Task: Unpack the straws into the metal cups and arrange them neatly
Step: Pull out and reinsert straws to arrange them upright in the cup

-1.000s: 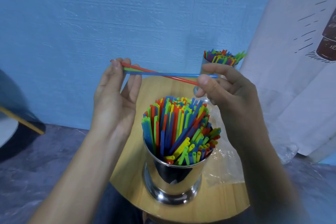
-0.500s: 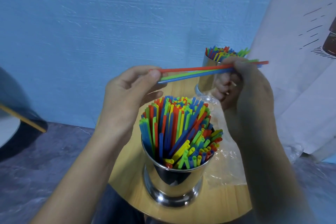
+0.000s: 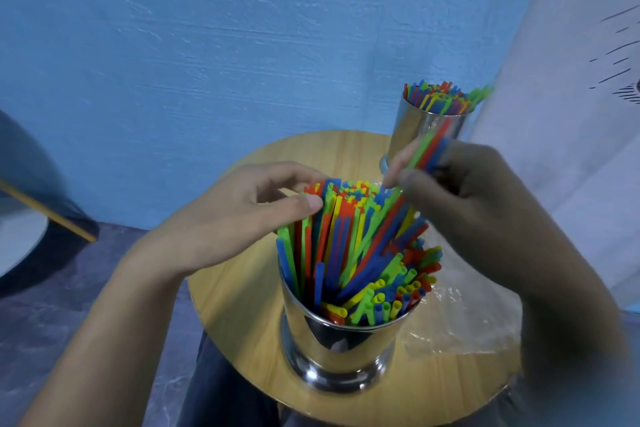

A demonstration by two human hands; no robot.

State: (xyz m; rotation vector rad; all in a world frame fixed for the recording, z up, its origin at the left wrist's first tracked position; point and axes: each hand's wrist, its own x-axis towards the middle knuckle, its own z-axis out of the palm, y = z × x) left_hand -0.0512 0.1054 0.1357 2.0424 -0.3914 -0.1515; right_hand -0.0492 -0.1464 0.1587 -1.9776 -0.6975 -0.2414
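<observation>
Nearly done, it seems: the left hand (image 3: 242,218), fingers loosely bent, touches the straws (image 3: 332,239) crammed in the near cup (image 3: 332,347). The far cup (image 3: 415,128) stands full. The right hand (image 3: 485,211) grips a small bundle (image 3: 427,151), probably the last, slanting into the near cup above a limp wrapper (image 3: 460,329) on the tabletop (image 3: 242,315).

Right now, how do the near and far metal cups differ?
At the near cup, the left hand touches its straws and the right hand slants held straws in; the far cup stands untouched. Near cup's straws splay unevenly; far cup's sit tighter. Both are shiny metal, full of mixed-colour straws.
</observation>
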